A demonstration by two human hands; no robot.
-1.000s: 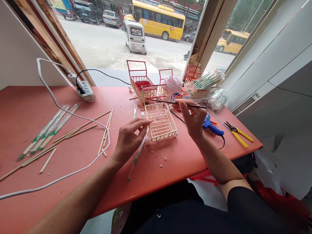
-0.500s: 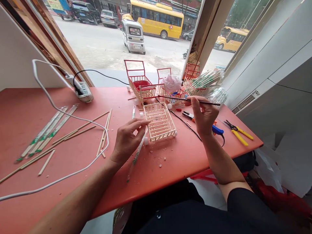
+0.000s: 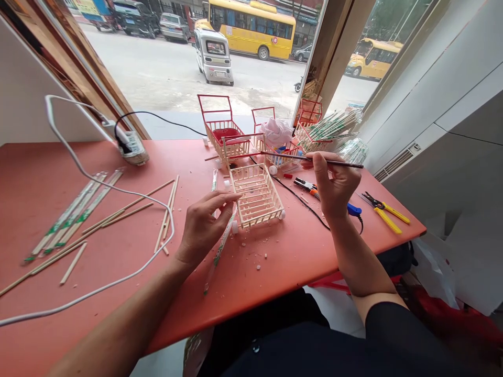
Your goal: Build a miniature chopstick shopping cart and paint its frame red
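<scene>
A small cart made of wooden sticks point(image 3: 257, 195), with white wheels, stands on the red table. Its upright handle frame at the far end is partly red. My left hand point(image 3: 206, 222) pinches the left side of the cart's rim between thumb and fingers. In my right hand point(image 3: 336, 180) is a thin dark paintbrush point(image 3: 288, 156), held nearly level. The brush tip is by the right part of the cart's handle; whether it touches I cannot tell. Behind the handle sits a cart with red trim point(image 3: 223, 128), with a red bowl-like thing inside.
Pliers with yellow grips point(image 3: 387, 213), orange-handled pliers point(image 3: 308, 186) and a blue-handled tool point(image 3: 353, 209) lie at right. Loose sticks point(image 3: 128, 212) and wrapped chopsticks point(image 3: 78, 214) are at left, crossed by a white cable point(image 3: 151, 195). Another cart point(image 3: 283, 152) holds white cloth.
My right hand has shifted slightly to the right with the paintbrush, its tip moving along the cart's handle. The left hand stays at the cart's rim.
</scene>
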